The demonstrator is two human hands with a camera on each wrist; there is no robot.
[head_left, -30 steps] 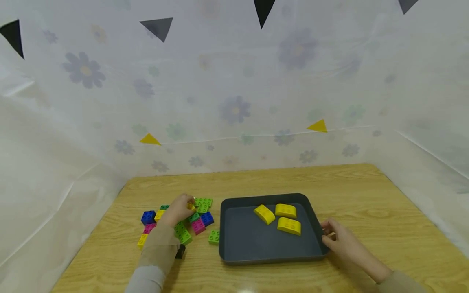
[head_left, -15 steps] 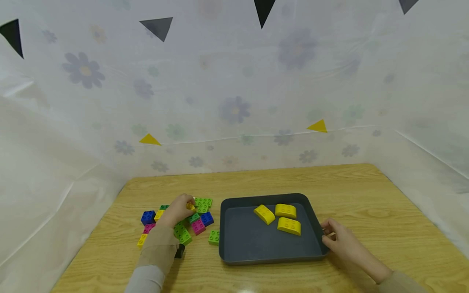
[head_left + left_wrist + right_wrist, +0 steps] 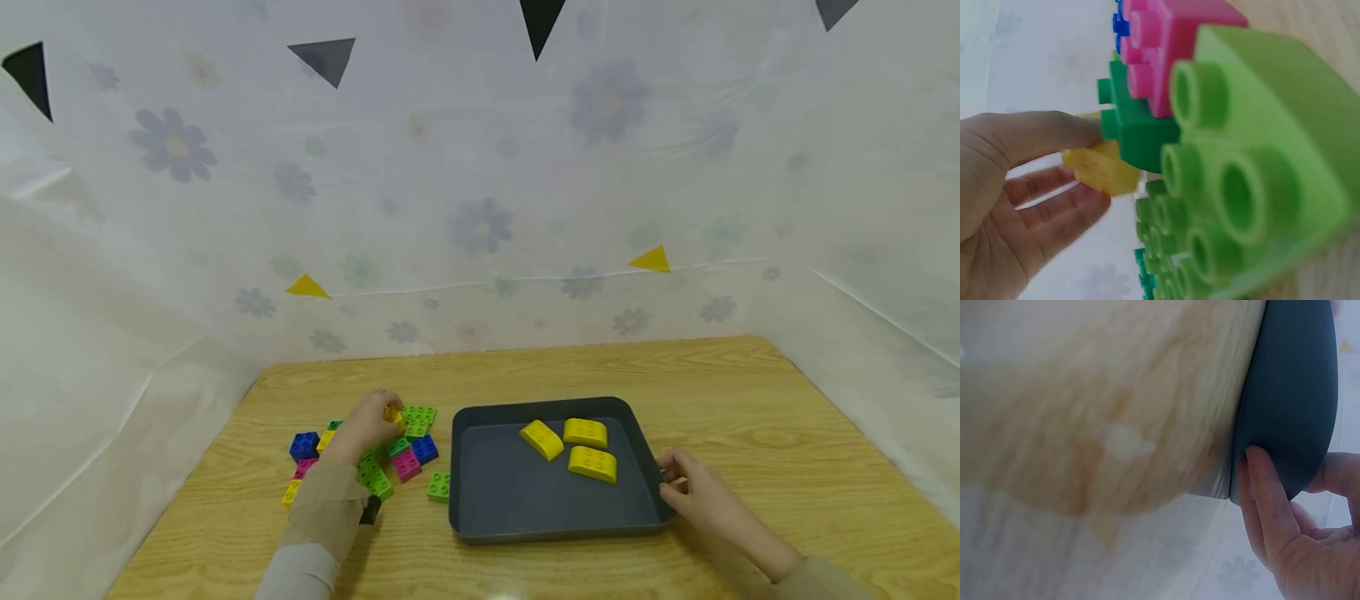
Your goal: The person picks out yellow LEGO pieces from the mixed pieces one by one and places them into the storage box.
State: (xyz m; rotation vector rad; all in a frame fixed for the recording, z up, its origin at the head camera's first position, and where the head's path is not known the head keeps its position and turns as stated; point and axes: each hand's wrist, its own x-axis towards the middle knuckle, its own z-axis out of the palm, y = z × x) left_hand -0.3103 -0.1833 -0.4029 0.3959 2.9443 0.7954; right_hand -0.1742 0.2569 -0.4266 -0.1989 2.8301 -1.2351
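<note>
My left hand (image 3: 370, 427) pinches a yellow toy building block (image 3: 1107, 167) between thumb and fingers, at the far side of a pile of bricks. In the left wrist view, a dark green brick (image 3: 1138, 128) partly hides that block. Close by are a pink brick (image 3: 407, 465) and a light green sloped brick (image 3: 1272, 125). On the right, my right hand (image 3: 693, 485) holds the side wall of a dark grey tray (image 3: 517, 508), its fingers against the outside of the wall. Several yellow curved blocks (image 3: 592, 463) lie inside the tray.
Blue bricks (image 3: 304, 446), a light green studded plate (image 3: 418, 419) and a black piece (image 3: 371, 509) lie around the left arm. One light green brick (image 3: 438, 487) sits beside the tray's left wall. A flowered white sheet (image 3: 480, 308) rises behind the wooden table (image 3: 712, 383).
My left hand has risen slightly, and more of the yellow block shows between its fingers. The right hand and the tray have stayed in place.
</note>
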